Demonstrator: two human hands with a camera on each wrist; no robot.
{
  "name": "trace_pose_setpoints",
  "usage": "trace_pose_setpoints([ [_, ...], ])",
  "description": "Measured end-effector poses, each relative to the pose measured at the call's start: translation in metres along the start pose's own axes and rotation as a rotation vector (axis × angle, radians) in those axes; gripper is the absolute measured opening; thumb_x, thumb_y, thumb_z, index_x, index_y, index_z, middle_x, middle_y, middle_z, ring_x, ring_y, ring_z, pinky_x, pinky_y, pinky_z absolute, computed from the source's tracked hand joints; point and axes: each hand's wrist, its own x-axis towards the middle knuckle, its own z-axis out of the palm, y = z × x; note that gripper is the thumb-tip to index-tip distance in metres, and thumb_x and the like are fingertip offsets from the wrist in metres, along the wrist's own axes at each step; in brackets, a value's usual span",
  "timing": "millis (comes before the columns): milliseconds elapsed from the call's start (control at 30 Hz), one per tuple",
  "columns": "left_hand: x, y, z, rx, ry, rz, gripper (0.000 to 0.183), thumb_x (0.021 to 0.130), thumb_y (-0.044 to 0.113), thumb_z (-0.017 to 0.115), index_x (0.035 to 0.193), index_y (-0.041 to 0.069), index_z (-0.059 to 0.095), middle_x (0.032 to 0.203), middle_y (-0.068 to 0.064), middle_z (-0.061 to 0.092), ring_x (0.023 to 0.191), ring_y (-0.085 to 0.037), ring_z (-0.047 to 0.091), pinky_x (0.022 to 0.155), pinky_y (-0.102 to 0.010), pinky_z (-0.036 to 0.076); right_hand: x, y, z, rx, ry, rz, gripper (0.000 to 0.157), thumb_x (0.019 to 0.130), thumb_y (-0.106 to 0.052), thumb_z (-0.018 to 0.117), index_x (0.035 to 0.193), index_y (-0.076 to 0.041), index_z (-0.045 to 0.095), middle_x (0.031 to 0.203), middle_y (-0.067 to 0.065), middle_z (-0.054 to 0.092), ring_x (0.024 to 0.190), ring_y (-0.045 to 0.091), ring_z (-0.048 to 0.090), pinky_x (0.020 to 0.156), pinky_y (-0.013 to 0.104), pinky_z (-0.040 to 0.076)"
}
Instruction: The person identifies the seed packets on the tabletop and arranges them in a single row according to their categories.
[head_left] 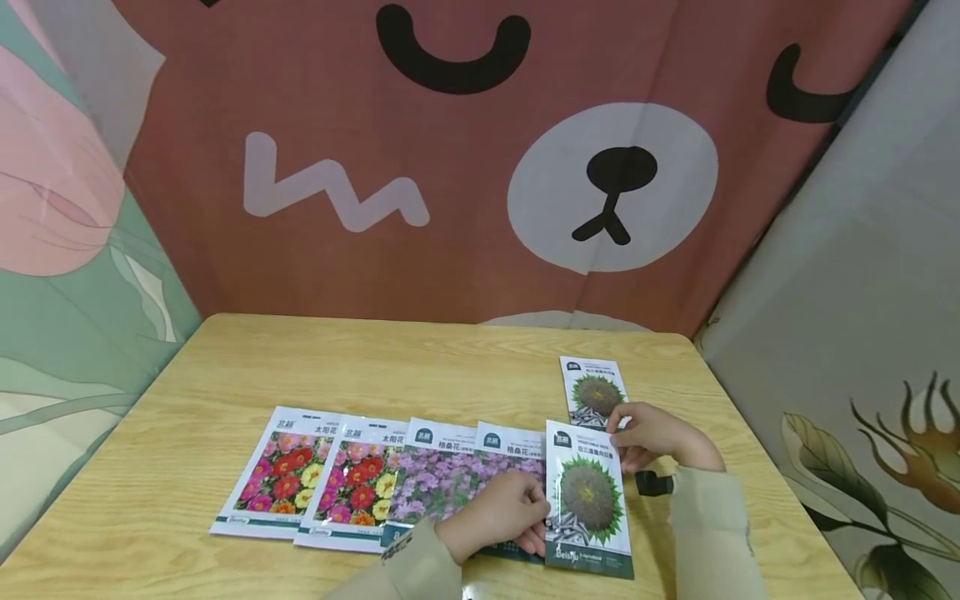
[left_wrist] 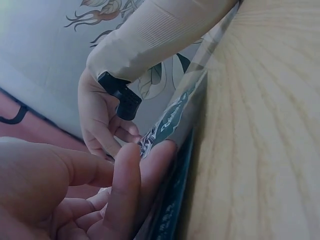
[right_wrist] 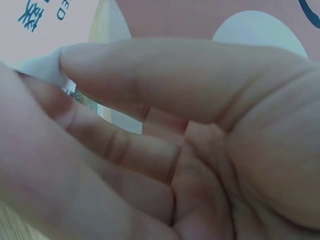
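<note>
A sunflower seed packet (head_left: 588, 500) lies at the right end of a row of packets. My right hand (head_left: 660, 437) pinches its upper right corner between thumb and finger; the right wrist view shows the white corner (right_wrist: 45, 67) bent there. At the packet's left edge is my left hand (head_left: 498, 512), fingers curled, its thumb and finger appearing to pinch that edge. The left wrist view shows those fingertips (left_wrist: 127, 160) against the packet's green lower band (left_wrist: 175, 117). Under my left hand, a purple-flower packet (head_left: 513, 450) is partly covered.
A second sunflower packet (head_left: 596, 387) lies behind, its lower part hidden. Leftward, another purple-flower packet (head_left: 427, 479) and two packets of mixed bright flowers, the nearer-in one (head_left: 360, 492) and the outer one (head_left: 277, 475), overlap on the wooden table (head_left: 150, 483). Printed curtains (head_left: 450, 275) stand around.
</note>
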Motion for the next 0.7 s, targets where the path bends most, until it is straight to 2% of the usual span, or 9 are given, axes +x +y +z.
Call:
trace_pose_setpoints([
  [133, 0.0018, -0.0027, -0.0009, 0.013, 0.002, -0.007, 0.017, 0.099, 0.001, 0.058, 0.082, -0.001, 0.062, 0.066, -0.012, 0.066, 0.057, -0.030, 0.070, 0.045, -0.025, 0.055, 0.0008, -0.0010, 0.0021, 0.001, -0.007, 0.006, 0.007, 0.100, -0.002, 0.058, 0.105, 0.003, 0.058, 0.074, 0.016, 0.066, 0.055, 0.020, 0.067, 0.053, 0.033, 0.059],
  [367, 0.0026, -0.0051, -0.0017, -0.001, 0.000, -0.016, 0.018, 0.098, 0.002, 0.058, 0.080, 0.000, 0.061, 0.065, -0.011, 0.066, 0.051, -0.018, 0.067, 0.046, -0.026, 0.056, 0.0039, 0.0018, 0.0038, 0.007, -0.042, -0.016, 0.007, 0.100, -0.001, 0.057, 0.105, 0.004, 0.057, 0.074, 0.015, 0.066, 0.057, 0.020, 0.068, 0.052, 0.031, 0.058],
  [567, 0.0026, -0.0077, -0.0006, 0.009, 0.021, -0.004, 0.018, 0.097, 0.001, 0.060, 0.079, 0.001, 0.061, 0.063, -0.010, 0.066, 0.051, -0.020, 0.068, 0.047, -0.027, 0.057, 0.0074, 0.0037, 0.0054, 0.012, -0.041, -0.005, 0.005, 0.098, 0.001, 0.057, 0.102, 0.004, 0.056, 0.072, 0.014, 0.065, 0.055, 0.019, 0.066, 0.052, 0.031, 0.058],
  [700, 0.0020, -0.0085, -0.0005, 0.048, 0.035, -0.001, 0.019, 0.097, 0.001, 0.061, 0.077, 0.003, 0.060, 0.062, -0.008, 0.065, 0.049, -0.017, 0.067, 0.047, -0.027, 0.057, 0.0100, 0.0051, 0.0062, 0.009, -0.042, 0.001, 0.004, 0.098, 0.002, 0.057, 0.101, 0.004, 0.056, 0.072, 0.013, 0.064, 0.054, 0.018, 0.066, 0.051, 0.031, 0.058],
])
